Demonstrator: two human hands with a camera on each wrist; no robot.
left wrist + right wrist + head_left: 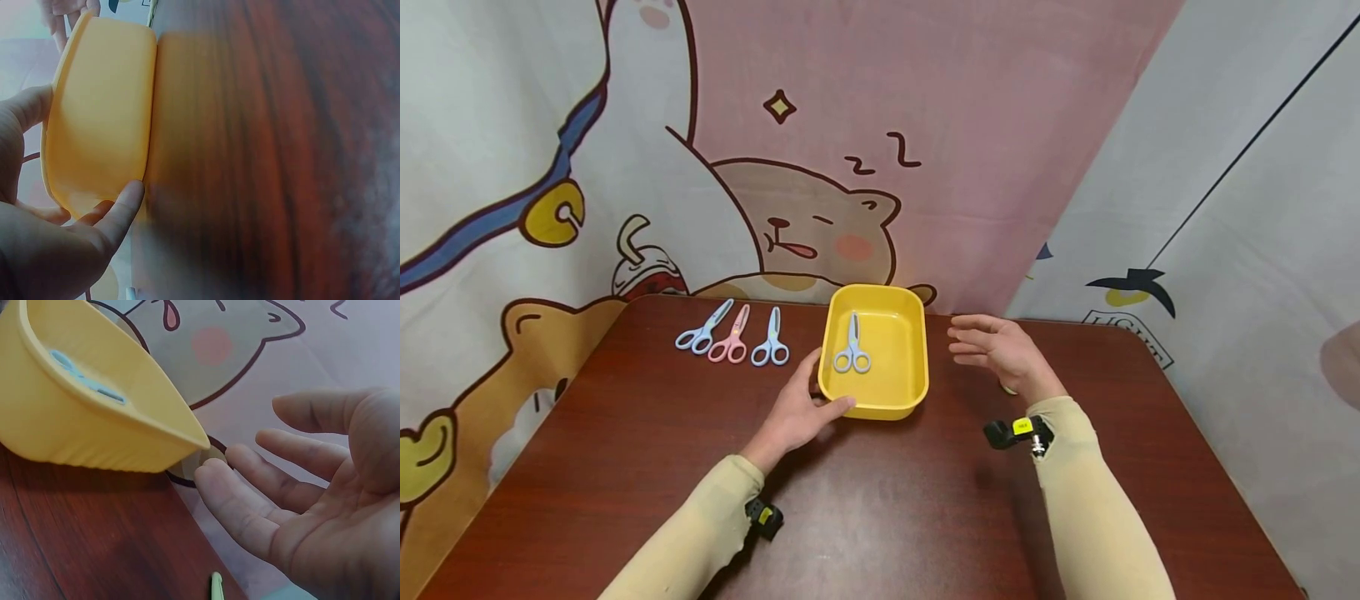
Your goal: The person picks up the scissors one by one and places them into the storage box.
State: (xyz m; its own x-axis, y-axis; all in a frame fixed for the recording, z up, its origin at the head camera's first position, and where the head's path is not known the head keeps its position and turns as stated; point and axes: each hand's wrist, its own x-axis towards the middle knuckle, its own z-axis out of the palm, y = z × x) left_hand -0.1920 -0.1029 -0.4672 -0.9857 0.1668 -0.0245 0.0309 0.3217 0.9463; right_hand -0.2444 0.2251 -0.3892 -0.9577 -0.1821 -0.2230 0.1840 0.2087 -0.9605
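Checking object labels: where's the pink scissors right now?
In the head view, the pink scissors lie on the table left of the yellow tray, in the middle of a row between two blue scissors.

Left hand fingers curled gripping, right hand raised, fingers straight

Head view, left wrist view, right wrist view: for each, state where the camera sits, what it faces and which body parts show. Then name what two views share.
Head: worn on the head, looking down at the table, the yellow tray, three scissors beside it; both forearms, left hand, right hand show.
Left wrist: low at the table, facing the tray's outer wall; thumb and fingers hold it.
Right wrist: beside the tray, facing the backdrop; open palm shows.
Shared: head and right wrist views both show the blue scissors in the tray.
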